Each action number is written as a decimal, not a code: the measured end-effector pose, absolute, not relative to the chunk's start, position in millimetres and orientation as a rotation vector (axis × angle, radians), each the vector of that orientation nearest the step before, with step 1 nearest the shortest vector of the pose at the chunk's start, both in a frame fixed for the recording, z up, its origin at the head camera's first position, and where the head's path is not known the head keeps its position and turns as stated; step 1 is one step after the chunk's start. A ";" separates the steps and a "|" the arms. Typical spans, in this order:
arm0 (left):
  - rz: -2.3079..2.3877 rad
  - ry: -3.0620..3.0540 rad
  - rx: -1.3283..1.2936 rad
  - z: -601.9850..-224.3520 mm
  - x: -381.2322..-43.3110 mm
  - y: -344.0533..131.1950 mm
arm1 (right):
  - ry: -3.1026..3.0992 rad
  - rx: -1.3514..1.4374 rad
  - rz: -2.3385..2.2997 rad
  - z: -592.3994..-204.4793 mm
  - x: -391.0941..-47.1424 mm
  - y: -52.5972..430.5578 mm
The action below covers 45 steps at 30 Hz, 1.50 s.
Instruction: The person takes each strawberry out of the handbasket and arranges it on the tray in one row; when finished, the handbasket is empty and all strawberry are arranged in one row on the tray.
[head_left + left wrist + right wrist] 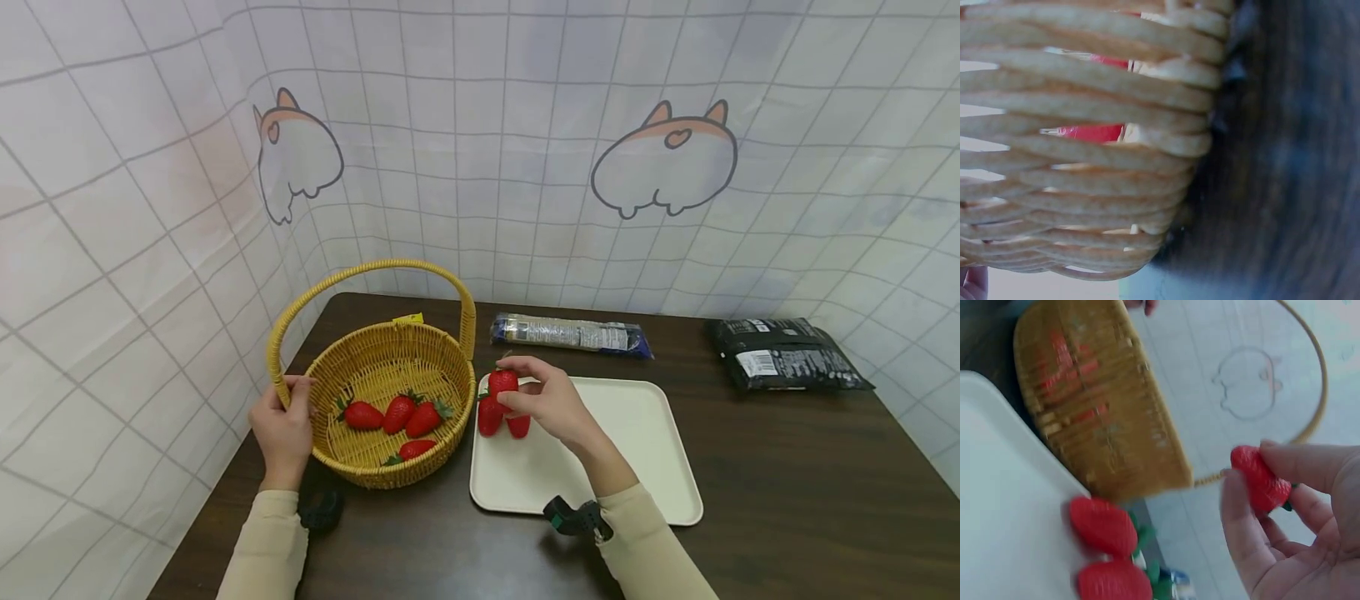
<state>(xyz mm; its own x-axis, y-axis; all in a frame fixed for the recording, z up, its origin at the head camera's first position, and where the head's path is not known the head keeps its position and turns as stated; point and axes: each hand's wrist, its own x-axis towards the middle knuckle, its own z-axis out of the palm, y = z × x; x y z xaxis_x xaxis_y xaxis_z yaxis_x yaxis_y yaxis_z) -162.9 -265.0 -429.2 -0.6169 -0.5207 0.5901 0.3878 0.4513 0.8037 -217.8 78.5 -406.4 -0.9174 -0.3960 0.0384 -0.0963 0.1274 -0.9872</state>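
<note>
A yellow wicker basket (pixel 375 477) with a tall arched handle stands on the left of the table, with several red strawberries (pixel 401 413) inside. My left hand (pixel 285 429) grips its left side where the handle meets the rim. Between thumb and fingers of my right hand (pixel 551 404), a strawberry (pixel 1261 481) is pinched above the left edge of a white tray (pixel 592 467). Two more strawberries (pixel 1104 526) lie on the tray just below it, by the edge nearest the basket. The left wrist view is mostly filled by the basket's woven wall (pixel 1085 106).
Behind the tray lies a long clear-and-blue package (pixel 570 333). A black packet (pixel 787 354) rests at the back right of the dark wooden table (pixel 787 483). A small yellow item (pixel 408 318) shows behind the basket. A white gridded cloth (pixel 480 167) hangs around the table.
</note>
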 end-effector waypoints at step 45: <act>-1.284 -1.862 0.082 -428.0 -159.6 -265.2 | 2.434 -0.223 -1.425 -453.3 -246.9 142.8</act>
